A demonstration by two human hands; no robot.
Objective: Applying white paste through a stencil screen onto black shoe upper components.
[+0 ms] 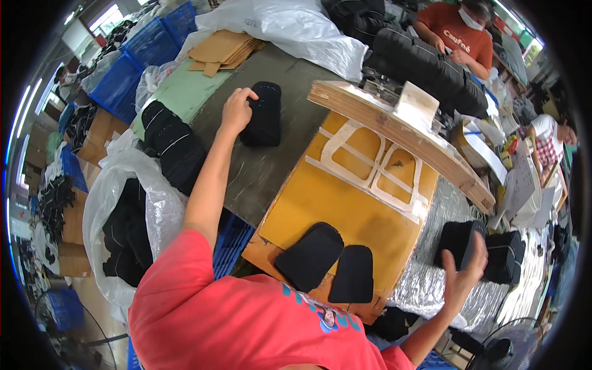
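My left hand (237, 110) is closed at the left edge of a stack of black fabric pads (266, 120), its fingers curled on the top piece. My right hand (464, 271) has its fingers and thumb spread apart, beside another stack of black pads (455, 242) at the right. Between my arms is a yellow board (302, 203). Two loose pads lie near its front edge: a wider black pad (310, 256) and a narrower black pad (351, 274). On the board's far part rests a pale cutting frame (376, 163) with two rounded openings.
A thick wooden beam (394, 139) crosses above the board's far edge. Left are black bundles (176, 148) and a plastic bag (163, 206) of black pieces. Cardboard pieces (225, 49) lie at the back. A fan (502, 351) stands lower right. A masked co-worker (456, 40) sits across.
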